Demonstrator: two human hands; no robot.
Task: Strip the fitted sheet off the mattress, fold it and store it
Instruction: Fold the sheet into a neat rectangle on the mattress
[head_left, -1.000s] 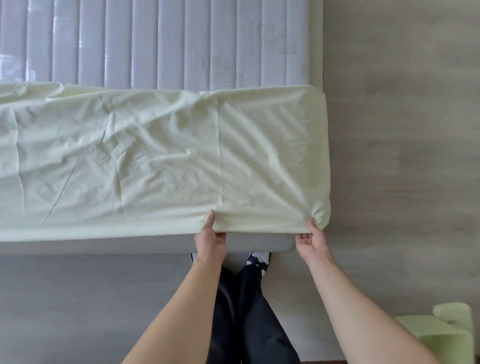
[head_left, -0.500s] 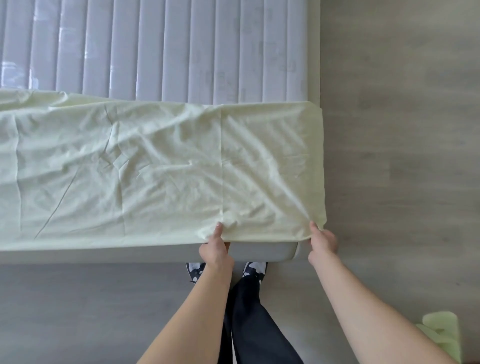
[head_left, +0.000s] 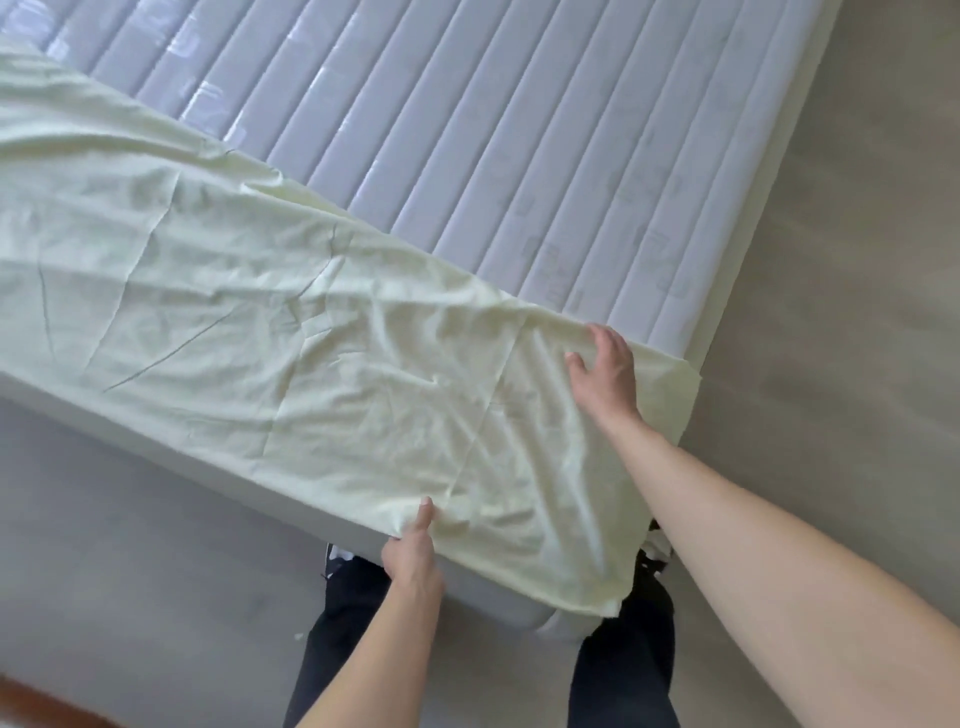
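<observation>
Pale green fitted sheet is lying folded back across the near end of the quilted mattress.

Left hand is pinching its near edge, thumb on top; right hand is resting flat with fingers spread on the sheet's far right corner. Dark trousers are standing at the bed's near corner on grey floor.

the fitted sheet lies in a band across the mattress, from upper left to lower right; the right hand rests on it right of centre, the left hand at its bottom-centre edge, floor at right
</observation>
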